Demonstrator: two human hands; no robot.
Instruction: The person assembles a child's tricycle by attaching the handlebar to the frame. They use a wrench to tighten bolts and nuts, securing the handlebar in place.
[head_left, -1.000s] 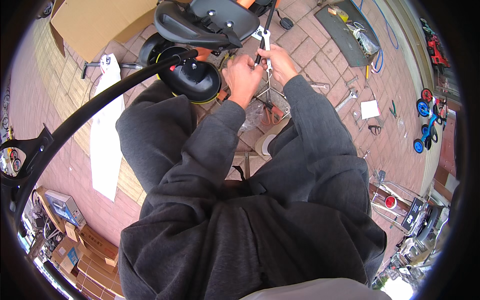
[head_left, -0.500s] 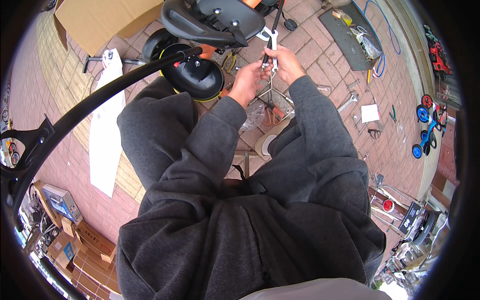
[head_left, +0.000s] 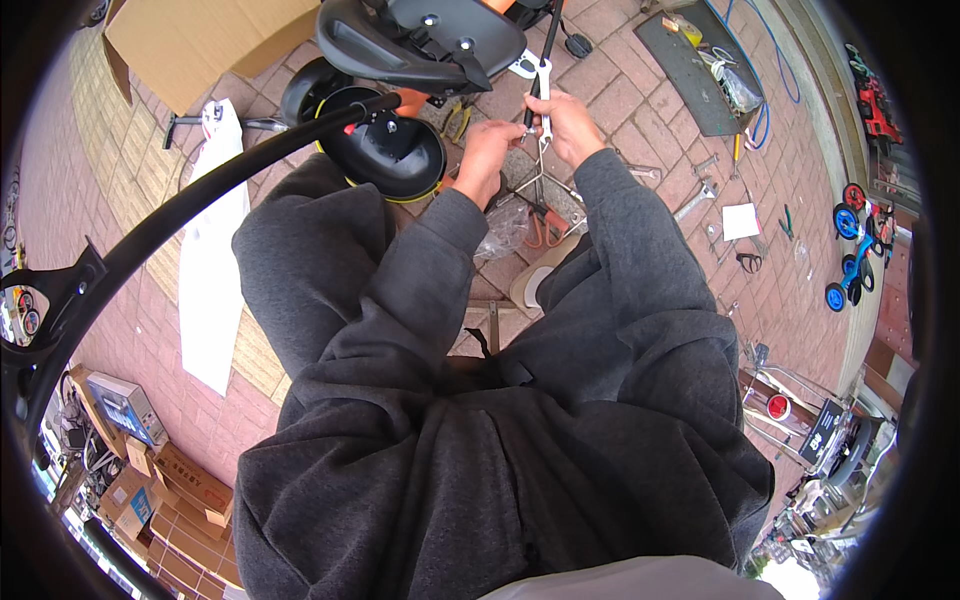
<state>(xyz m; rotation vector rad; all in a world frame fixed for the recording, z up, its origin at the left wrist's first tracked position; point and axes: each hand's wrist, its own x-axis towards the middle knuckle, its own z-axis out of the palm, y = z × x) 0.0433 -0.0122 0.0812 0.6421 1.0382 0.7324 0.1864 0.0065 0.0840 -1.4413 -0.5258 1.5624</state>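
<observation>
A silver wrench (head_left: pixel 544 82) lies along a thin black rod (head_left: pixel 552 34), and my right hand (head_left: pixel 573 130) is closed around both. At the rod's lower end, the thumb and fingertips of my left hand (head_left: pixel 485 160) pinch a small part too little to make out. Just above my left hand, pliers with yellow handles (head_left: pixel 457 122) rest on the bricks. Below my hands are a thin-armed metal tool (head_left: pixel 541 182), a crumpled clear plastic bag (head_left: pixel 503 228) and orange-handled pliers (head_left: pixel 549 226). A black moulded seat (head_left: pixel 400 45) hangs at the top.
A curved black tube (head_left: pixel 215 195) sweeps across the left. Black round wheel covers (head_left: pixel 385 150) sit near my knee. A tool tray (head_left: pixel 695 95) stands at upper right, with an adjustable wrench (head_left: pixel 697 199) and paper (head_left: pixel 740 223) lower down. Cardboard boxes (head_left: pixel 190 485) fill the lower left.
My left hand's fingers have drawn together from a looser spread into a pinch at the rod's lower end. My right hand stays nearly still with the wrench.
</observation>
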